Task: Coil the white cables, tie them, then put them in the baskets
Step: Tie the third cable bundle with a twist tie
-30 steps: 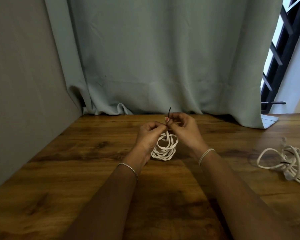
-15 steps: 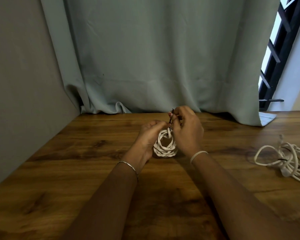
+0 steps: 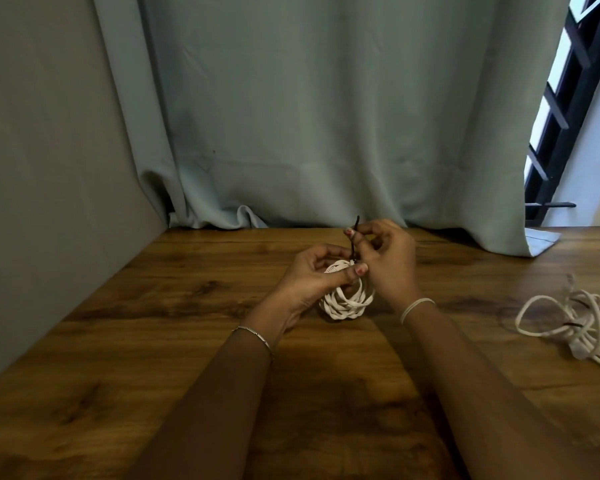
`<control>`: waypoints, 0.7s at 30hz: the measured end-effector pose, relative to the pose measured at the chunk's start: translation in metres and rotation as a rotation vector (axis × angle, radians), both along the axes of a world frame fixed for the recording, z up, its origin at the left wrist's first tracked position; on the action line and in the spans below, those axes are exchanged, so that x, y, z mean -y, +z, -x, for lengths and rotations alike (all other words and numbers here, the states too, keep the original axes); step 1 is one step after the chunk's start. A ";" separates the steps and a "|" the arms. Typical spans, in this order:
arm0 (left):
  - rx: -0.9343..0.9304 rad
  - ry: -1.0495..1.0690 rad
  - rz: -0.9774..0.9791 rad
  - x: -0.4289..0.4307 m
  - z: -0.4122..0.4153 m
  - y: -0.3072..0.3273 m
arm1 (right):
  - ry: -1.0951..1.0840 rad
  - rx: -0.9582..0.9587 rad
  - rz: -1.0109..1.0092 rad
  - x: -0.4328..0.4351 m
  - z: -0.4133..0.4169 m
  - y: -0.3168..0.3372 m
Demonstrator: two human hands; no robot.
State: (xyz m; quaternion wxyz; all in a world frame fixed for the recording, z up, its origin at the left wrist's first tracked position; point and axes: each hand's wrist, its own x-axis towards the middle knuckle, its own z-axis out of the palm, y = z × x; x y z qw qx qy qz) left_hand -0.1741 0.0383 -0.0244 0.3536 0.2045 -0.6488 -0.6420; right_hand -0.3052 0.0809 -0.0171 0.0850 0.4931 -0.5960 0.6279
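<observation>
Single head-worn view — looks forward and down across wooden table (image 3: 153, 341), curtain (image 3: 326, 116) behind.

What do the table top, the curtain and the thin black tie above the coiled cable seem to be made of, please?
Table top: wood or wood-look laminate; brown grain, dark knots, soft sheen.
Curtain: matte grey-green cloth, hanging in soft folds and bunching on the table.
Black tie: thin, standing up with a slight bend, so perhaps coated wire; too small to be sure.
</observation>
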 end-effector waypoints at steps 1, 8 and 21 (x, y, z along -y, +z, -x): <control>0.011 0.005 0.015 0.000 -0.001 0.000 | 0.033 0.030 0.002 0.001 0.002 0.000; 0.028 0.099 0.147 0.000 0.007 -0.002 | -0.039 -0.028 0.029 0.002 0.007 -0.002; 0.036 0.085 0.165 -0.004 0.007 0.003 | -0.117 -0.002 0.060 -0.001 0.004 -0.001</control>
